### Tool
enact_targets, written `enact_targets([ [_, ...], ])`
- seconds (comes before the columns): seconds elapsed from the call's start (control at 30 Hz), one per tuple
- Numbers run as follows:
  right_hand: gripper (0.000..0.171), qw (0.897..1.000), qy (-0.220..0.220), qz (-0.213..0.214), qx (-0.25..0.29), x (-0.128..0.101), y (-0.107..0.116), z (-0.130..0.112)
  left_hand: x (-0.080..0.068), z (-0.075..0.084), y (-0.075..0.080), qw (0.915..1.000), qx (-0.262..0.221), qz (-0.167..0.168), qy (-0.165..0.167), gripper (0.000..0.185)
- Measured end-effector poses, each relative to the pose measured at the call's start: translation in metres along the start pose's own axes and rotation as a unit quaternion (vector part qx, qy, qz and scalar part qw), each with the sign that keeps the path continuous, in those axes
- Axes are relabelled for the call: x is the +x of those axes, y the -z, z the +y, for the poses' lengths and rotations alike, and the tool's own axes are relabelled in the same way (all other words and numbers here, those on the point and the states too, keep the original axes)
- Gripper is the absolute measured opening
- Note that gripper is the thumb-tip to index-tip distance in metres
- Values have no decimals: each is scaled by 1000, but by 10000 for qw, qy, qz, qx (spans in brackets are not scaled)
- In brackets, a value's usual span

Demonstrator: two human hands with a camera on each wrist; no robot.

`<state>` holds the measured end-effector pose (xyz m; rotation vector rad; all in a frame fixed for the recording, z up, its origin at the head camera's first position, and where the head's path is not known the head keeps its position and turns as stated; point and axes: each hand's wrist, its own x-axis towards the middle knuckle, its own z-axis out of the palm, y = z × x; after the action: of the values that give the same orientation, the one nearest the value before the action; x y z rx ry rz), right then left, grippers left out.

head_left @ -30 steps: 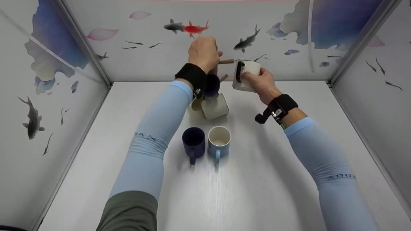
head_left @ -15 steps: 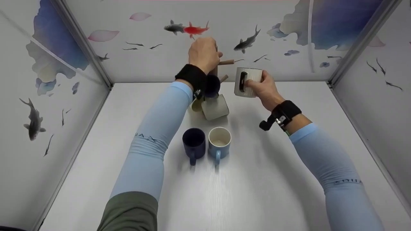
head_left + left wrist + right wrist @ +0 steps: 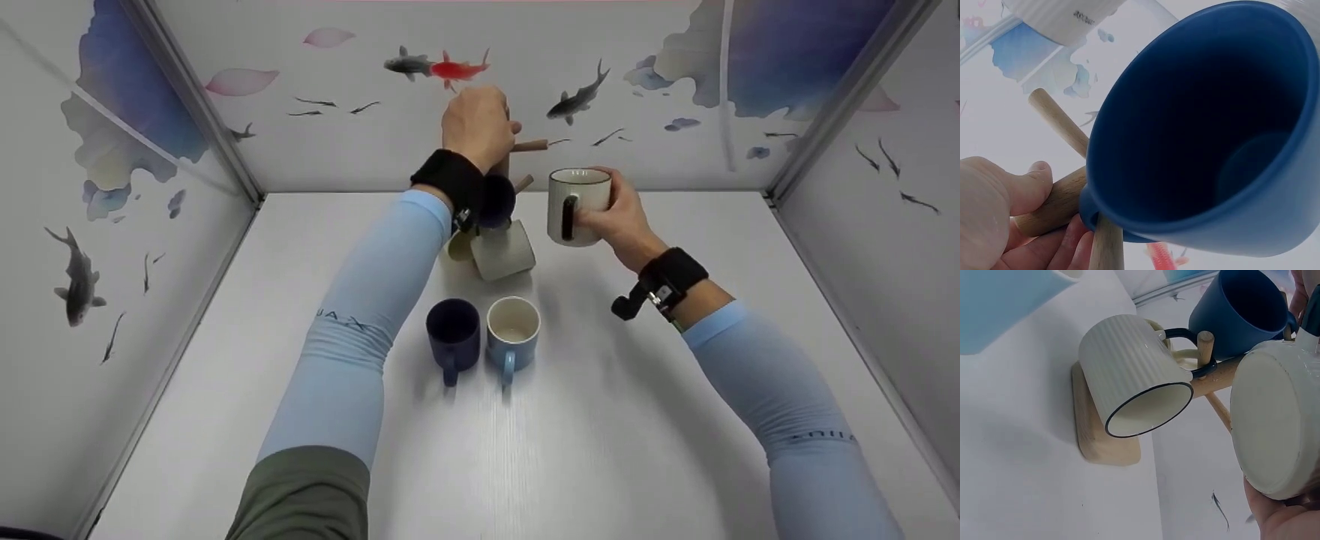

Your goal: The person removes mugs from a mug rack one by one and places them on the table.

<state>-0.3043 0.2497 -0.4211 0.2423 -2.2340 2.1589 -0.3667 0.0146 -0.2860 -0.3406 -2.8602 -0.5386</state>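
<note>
My left hand point(image 3: 480, 126) grips the top of a wooden mug tree point(image 3: 531, 145) at the back of the table; its thumb point(image 3: 1030, 179) curls round the post point(image 3: 1053, 205). A dark blue mug point(image 3: 496, 199) point(image 3: 1207, 129) and a ribbed cream mug point(image 3: 504, 252) point(image 3: 1134, 377) hang on its pegs. To the right of the tree, my right hand point(image 3: 611, 211) holds a cream mug point(image 3: 576, 204) with a dark handle upright in the air; its base point(image 3: 1275, 422) shows in the right wrist view.
A dark blue mug point(image 3: 452, 334) and a light blue mug point(image 3: 512, 331) stand side by side on the white table point(image 3: 600, 435), handles toward me. The tree's wooden base point(image 3: 1100, 433) rests on the table. Fish-patterned walls close in three sides.
My right hand has turned the cream mug from tilted to upright and brought it down and slightly toward me, away from the tree. My left hand has stayed on the tree.
</note>
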Motion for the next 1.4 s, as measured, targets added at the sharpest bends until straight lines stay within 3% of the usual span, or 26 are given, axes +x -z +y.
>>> enact_targets([
  [0.2,78,9985,163,-211,-473,-10,1,3,0,0,-1,9999,121,92,-63,30],
  [0.5,82,9968,345,-540,-470,-22,9,12,-1,0,0,10000,52,43,-68,30],
  [0.77,85,9908,335,-882,-975,-37,17,24,-1,1,1,10000,83,0,-31,31],
  [0.97,90,9840,302,-1165,-1317,-51,23,35,0,1,1,10000,42,-36,-27,31],
  [1.2,93,9678,372,-1494,-1990,-66,23,49,1,-1,0,9999,137,35,-14,31],
  [1.4,94,9624,515,-1663,-2083,-76,21,62,1,0,-1,10000,69,-43,38,31],
])
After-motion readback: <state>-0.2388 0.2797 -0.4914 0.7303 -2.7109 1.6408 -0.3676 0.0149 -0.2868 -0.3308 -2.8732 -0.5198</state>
